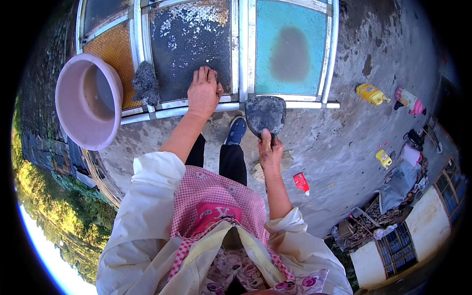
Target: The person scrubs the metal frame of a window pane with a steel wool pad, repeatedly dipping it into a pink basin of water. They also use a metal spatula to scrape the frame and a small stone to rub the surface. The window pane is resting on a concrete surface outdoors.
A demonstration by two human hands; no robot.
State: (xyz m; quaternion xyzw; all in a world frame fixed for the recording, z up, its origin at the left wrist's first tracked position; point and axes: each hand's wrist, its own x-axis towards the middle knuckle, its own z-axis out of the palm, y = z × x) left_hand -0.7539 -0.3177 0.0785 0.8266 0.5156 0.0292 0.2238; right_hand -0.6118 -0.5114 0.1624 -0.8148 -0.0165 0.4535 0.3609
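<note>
My left hand [204, 90] is curled, fingers bent, over the near edge of a dark, flaking panel [190, 48] in a metal frame; whether something lies under the fingers is hidden. In my right hand [271, 151] is a dark, flat, rounded spatula-like tool [265, 114], thumb on its near end, its blade over the frame's near rail. A grey scouring pad of wire mesh [145, 84] rests on the frame left of my left hand. Beyond the tool lies a turquoise panel [265, 48] with a greyish oval patch.
A pink basin [64, 103] with murky water stands at the left, beside an orange perforated panel [114, 48]. On the concrete ground at the right lie a red bottle [301, 183], a yellow bottle [370, 93], a pink and white bottle [409, 99] and another yellow bottle [383, 158]. Firewood is heaped by a wall.
</note>
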